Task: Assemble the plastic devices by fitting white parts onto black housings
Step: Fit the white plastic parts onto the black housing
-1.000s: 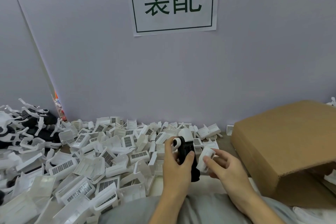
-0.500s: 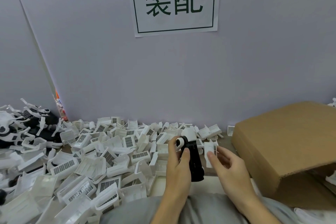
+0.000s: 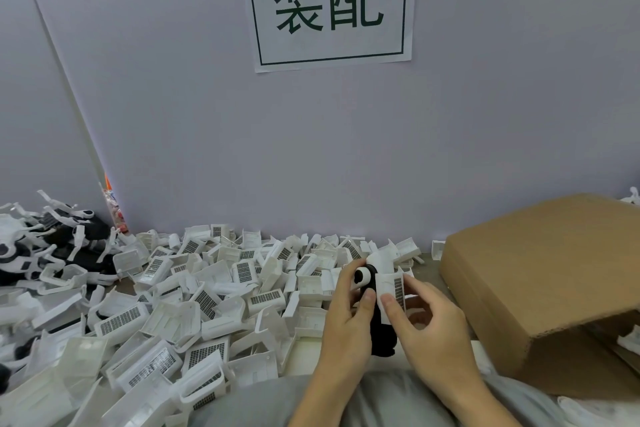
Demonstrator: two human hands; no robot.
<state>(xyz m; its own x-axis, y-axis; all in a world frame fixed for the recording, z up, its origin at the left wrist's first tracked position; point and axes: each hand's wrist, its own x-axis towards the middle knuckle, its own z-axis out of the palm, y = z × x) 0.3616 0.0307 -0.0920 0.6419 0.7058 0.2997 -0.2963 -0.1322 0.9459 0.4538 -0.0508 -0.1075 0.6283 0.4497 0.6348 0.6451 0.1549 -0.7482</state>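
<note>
Hands meet low and centre-right, above a grey-clad lap (image 3: 346, 402). Left hand (image 3: 349, 319) grips the black housing (image 3: 379, 329) upright, fingers curled round its left side, thumb laid across the front just below a round white cap (image 3: 361, 277) at the top. Right hand (image 3: 429, 326) pinches a white grille part (image 3: 391, 288) between thumb and fingers and holds it against the housing's upper right side; part touches the housing, but can't tell if it's seated or just laid on. Grille slots face the camera. Housing's lower end sticks out below both hands, just above the lap. Behind and left of the hands: big loose pile of white grille parts (image 3: 180, 305) covering the bench up to the wall, lying at all angles, some grille-up, some hollow side up. Far left, separate heap of black-and-white assembled units (image 3: 52, 246) against the corner. Right of the hands, a brown cardboard box (image 3: 540, 277), tilted with one flap hanging toward the camera; inside not visible. On the pale wall (image 3: 346, 149) above, a paper sign (image 3: 330, 0) with two dark green characters in a thin rectangular border. Something orange-red (image 3: 112, 204) shows in the wall corner gap, too small to identify.
</note>
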